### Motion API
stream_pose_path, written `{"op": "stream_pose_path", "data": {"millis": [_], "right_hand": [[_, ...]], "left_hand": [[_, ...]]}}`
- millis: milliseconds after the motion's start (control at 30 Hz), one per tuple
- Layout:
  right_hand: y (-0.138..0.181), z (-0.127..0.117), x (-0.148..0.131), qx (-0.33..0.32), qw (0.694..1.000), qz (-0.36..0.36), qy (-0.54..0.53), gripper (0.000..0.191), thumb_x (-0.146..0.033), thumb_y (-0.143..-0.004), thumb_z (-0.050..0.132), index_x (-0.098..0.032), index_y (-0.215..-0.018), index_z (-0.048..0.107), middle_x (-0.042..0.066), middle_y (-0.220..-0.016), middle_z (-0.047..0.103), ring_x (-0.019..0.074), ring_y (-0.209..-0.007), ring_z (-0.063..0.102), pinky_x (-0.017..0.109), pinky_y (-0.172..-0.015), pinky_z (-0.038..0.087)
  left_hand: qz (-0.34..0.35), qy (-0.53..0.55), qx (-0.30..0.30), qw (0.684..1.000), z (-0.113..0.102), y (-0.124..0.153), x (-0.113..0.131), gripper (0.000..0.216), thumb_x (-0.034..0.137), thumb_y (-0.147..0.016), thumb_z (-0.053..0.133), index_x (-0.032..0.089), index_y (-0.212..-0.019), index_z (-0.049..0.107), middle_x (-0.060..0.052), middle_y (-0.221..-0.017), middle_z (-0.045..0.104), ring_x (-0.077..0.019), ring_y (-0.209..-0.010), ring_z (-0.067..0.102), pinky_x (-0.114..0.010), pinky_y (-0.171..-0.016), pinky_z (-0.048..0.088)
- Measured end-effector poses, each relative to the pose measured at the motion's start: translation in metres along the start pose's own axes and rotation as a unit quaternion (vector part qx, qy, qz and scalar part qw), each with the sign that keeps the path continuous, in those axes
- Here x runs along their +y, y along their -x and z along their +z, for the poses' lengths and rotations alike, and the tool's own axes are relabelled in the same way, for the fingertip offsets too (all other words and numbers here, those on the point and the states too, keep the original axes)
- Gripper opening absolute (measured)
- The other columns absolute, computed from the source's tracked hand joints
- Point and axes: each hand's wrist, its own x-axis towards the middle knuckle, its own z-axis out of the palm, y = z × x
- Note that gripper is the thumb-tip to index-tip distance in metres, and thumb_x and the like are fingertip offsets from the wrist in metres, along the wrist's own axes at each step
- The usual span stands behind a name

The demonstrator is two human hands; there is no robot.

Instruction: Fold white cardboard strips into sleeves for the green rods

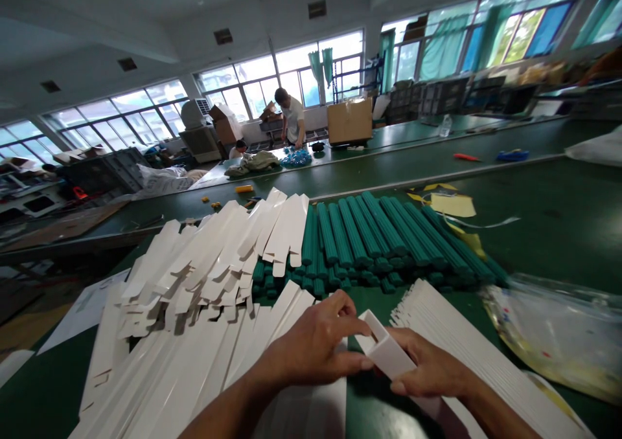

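Observation:
A long, narrow white carton [392, 356] is tilted in front of me, its open end pointing up and left. My right hand [435, 366] is closed around its side, thumb on the near face. At the mouth of the carton, my left hand [321, 342] pinches the rim, with the index finger at the opening and the thumb on the near edge. Flat white cartons [194, 348] with loose end flaps lie in a heap beside and under my left forearm. Beyond both hands is a stack of ribbed green rods [369, 232].
To the right lie a row of white cartons [466, 335] and a clear plastic bag [558, 329]. Yellow paper [453, 205], a red-orange knife-like tool [466, 157] and a blue tape dispenser [512, 155] sit farther back. A person [293, 118] stands at the far table near a cardboard box [350, 122].

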Motion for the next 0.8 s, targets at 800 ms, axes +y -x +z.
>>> {"op": "stream_pose_path", "data": {"millis": [800], "right_hand": [[-0.005,0.000,0.007,-0.168,0.981,0.101,0.007,0.069,-0.057,-0.046,0.085,-0.011,-0.095,0.066,0.000,-0.078,0.061,0.0105,-0.067,0.052,0.018,-0.058,0.040]], "left_hand": [[0.025,0.197,-0.156,0.968,0.012,0.003,-0.023,0.055,0.068,-0.073,0.068,0.024,-0.104,0.076,-0.002,-0.088,0.072,-0.0139,-0.075,0.059,-0.021,-0.069,0.042]]}}
